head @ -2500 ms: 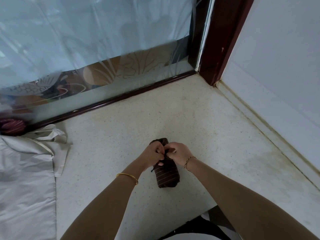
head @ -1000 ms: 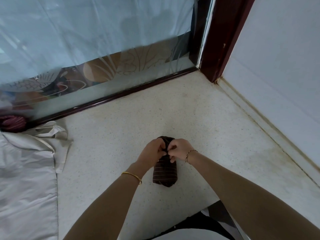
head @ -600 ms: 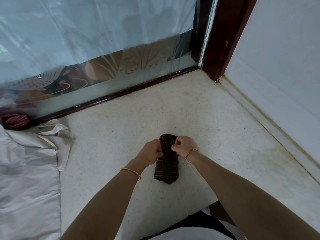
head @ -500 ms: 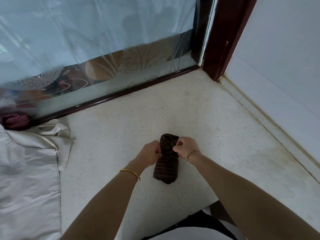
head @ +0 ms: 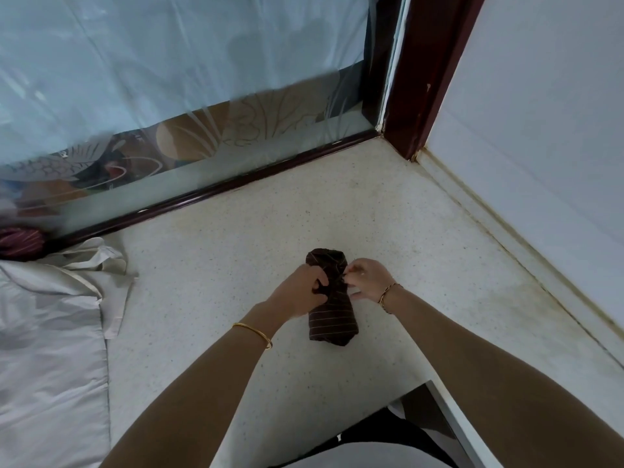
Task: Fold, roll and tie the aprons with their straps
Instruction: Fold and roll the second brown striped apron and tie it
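Observation:
A dark brown striped apron point(head: 332, 324), rolled into a short bundle, lies on the speckled counter point(head: 209, 298) in front of me. My left hand point(head: 300, 292) grips the roll's left side at its middle, fingers curled into the fabric and strap. My right hand point(head: 366, 280) pinches the dark strap at the roll's right side, fingertips together at the knot. The strap itself is mostly hidden between my fingers. The roll's far end sticks out beyond both hands.
A pale grey apron point(head: 50, 332) lies spread at the left with its straps bunched by the glass. A maroon striped roll point(head: 20, 243) sits at the far left edge. A glass panel point(head: 169, 96) bounds the back, a white wall point(head: 540, 146) the right.
My fists, which had pulled apart at the roll's sides half a second ago, are back against its middle, and my right fingers now pinch the strap. The roll stays in place.

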